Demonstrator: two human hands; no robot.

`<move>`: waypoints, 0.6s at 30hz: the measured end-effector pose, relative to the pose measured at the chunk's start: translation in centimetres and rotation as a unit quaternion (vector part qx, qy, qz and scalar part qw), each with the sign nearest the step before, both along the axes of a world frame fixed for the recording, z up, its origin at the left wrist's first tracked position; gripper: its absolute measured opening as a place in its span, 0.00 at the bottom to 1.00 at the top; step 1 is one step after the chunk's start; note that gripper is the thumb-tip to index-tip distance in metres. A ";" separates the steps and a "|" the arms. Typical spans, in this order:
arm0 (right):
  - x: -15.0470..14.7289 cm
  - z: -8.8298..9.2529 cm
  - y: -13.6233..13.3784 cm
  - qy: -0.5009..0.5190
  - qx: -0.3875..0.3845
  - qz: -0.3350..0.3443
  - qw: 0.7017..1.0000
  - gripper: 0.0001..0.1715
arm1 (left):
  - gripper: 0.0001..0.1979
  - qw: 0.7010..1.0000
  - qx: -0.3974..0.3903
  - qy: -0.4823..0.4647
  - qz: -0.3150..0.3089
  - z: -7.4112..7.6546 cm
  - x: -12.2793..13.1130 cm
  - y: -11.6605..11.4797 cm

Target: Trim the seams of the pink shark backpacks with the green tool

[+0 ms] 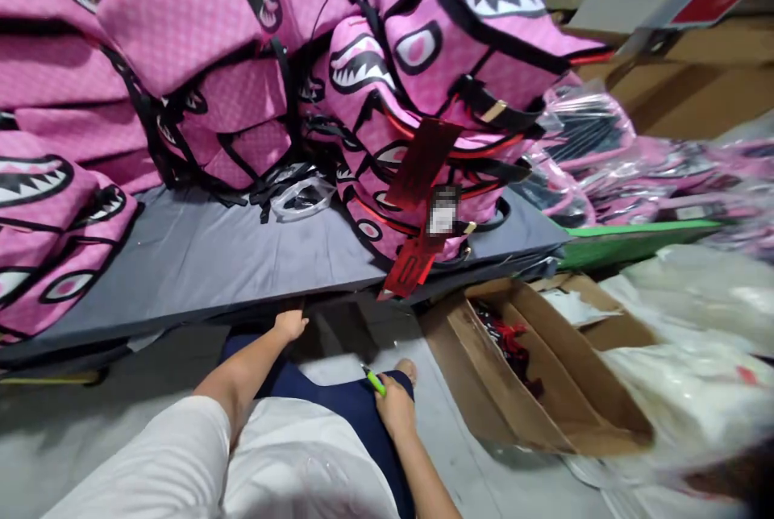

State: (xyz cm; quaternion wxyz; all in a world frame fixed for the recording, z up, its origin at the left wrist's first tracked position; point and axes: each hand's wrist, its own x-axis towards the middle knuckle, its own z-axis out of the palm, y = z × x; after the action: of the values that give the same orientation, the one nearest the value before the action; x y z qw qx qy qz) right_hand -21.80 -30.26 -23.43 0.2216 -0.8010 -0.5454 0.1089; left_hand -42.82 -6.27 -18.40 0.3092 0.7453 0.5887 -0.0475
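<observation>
My left hand [291,325] is at the front edge of the grey cloth-covered table [242,253], its fingers curled; what they grip, if anything, is hidden. Low over my right thigh, my right hand [393,404] is closed around a small green-handled tool [375,381] with a thin tip. Pink bags with shark faces stand in piles on the table. The pile nearest my hands [387,156] has dark red tags [423,164] hanging from its front, over the table edge. A clear plastic bag [302,197] lies beside that pile.
Open cardboard boxes [532,374] stand on the floor at the right, one with red and black items inside. Behind them, plastic-wrapped pink bags [634,172] lie on a green surface [634,241]. Crumpled clear plastic [701,374] fills the far right. More pink bags [54,237] are at the left.
</observation>
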 end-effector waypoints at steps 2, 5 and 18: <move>-1.9 1.2 2.8 -0.038 -0.033 0.055 0.997 0.22 | 0.18 0.999 -0.024 -0.001 -0.044 -0.9 -0.7 0.5; -4.1 2.7 8.2 -0.080 -0.075 0.142 0.984 0.36 | 0.18 0.991 -0.057 -0.014 -0.122 -2.4 -1.6 -1.1; -5.0 4.6 10.3 -0.131 -0.176 0.282 0.934 0.13 | 0.17 0.987 -0.064 -0.113 -0.097 -4.5 -1.1 0.8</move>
State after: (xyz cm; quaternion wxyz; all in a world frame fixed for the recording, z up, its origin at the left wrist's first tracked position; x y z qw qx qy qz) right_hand -26.84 -19.96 -18.79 -0.0366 -0.6475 -0.7452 0.1552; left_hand -43.89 -5.44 -22.95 0.4152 0.7782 0.4702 -0.0302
